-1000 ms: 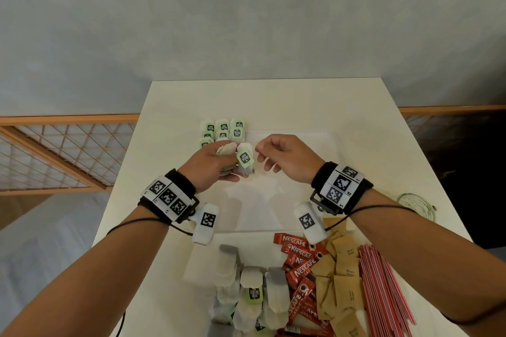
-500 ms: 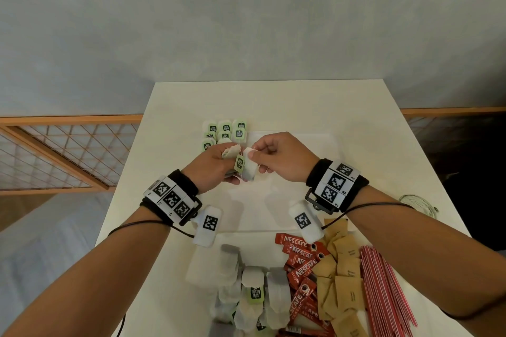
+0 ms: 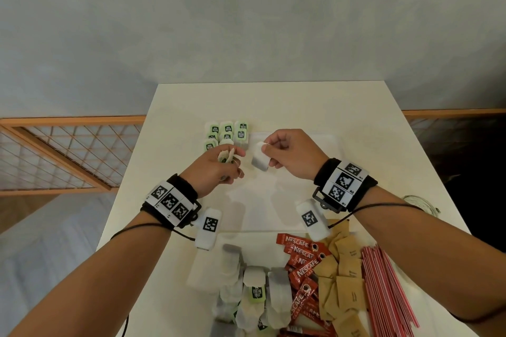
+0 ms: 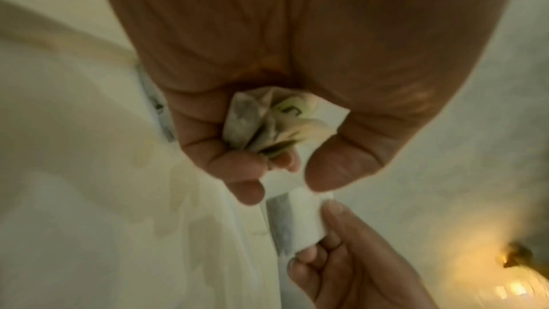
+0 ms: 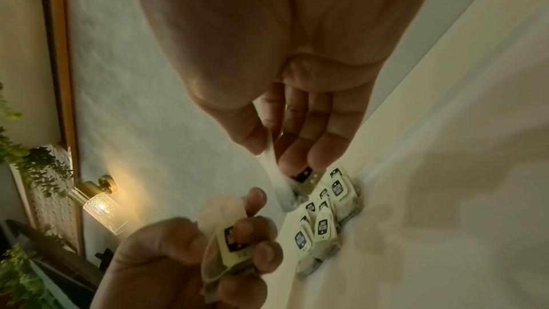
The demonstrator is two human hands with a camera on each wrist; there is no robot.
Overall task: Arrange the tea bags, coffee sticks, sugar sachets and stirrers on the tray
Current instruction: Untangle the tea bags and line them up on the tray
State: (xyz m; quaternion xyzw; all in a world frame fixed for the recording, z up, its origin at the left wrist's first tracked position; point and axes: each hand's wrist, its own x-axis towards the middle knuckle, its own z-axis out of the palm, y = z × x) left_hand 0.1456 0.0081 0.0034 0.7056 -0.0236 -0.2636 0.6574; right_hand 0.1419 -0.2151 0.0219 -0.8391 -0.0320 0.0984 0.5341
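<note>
My left hand (image 3: 232, 163) grips a crumpled bunch of tea bags (image 4: 267, 126) above the white tray (image 3: 315, 145). Just to its right, my right hand (image 3: 269, 152) pinches a single white tea bag (image 3: 259, 159) by its top, so it hangs free. Several green-tagged tea bags (image 3: 227, 133) lie in rows by the tray's far left corner, also seen as laid-out tea bags (image 5: 323, 220). Near me lie loose tea bags (image 3: 254, 295), red coffee sticks (image 3: 301, 268), brown sugar sachets (image 3: 345, 279) and red stirrers (image 3: 383, 282).
The cream table (image 3: 273, 101) ends at a grey wall behind. A coiled cable (image 3: 419, 202) lies at the right edge. A wooden lattice rail (image 3: 54, 156) runs left of the table. A lit wall lamp (image 5: 101, 206) shows in the right wrist view.
Both hands were together on one tea bag. My right hand has drawn it away from the left hand's bunch and now holds it alone, slightly to the right.
</note>
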